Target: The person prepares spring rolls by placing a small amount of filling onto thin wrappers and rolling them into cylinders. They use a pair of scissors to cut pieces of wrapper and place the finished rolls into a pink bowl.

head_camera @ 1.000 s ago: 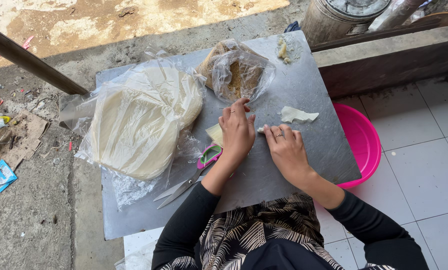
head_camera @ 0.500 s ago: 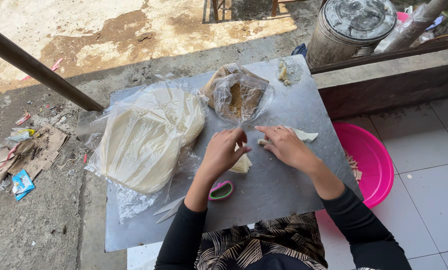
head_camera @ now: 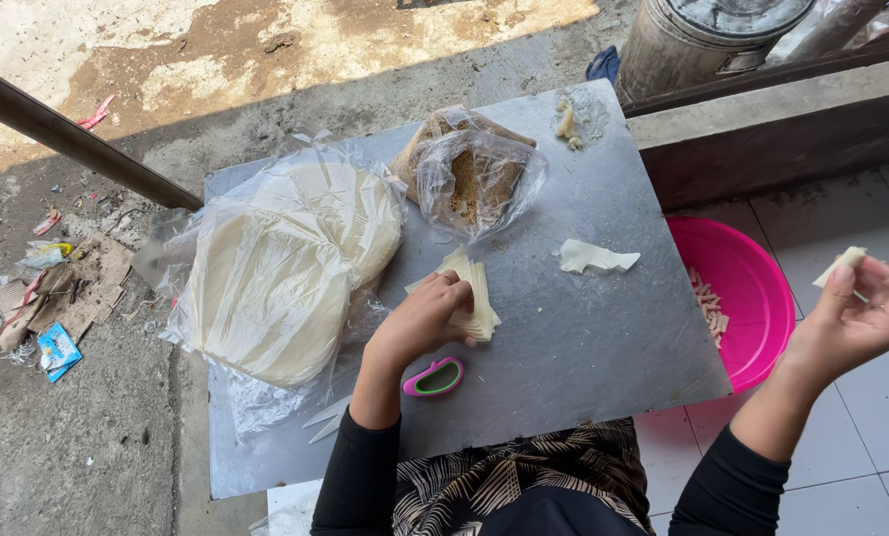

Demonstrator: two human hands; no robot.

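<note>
Left hand (head_camera: 426,320) pressing down on a small stack of pale wrapper strips (head_camera: 474,294) near the middle of the grey metal worktop (head_camera: 583,357). Right hand (head_camera: 854,323) way off past the right edge, above the pink basin (head_camera: 752,288), pinching one rolled wrapper piece (head_camera: 840,266). Bagged round wrappers (head_camera: 285,263) on the left side, bag of brown filling (head_camera: 472,177) by the far edge. Tiled floor right, dirty concrete left.

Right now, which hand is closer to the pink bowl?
Right. The right hand hangs just past the pink bowl, holding a small wrapper piece. The left hand rests on the wrapper stack.
</note>
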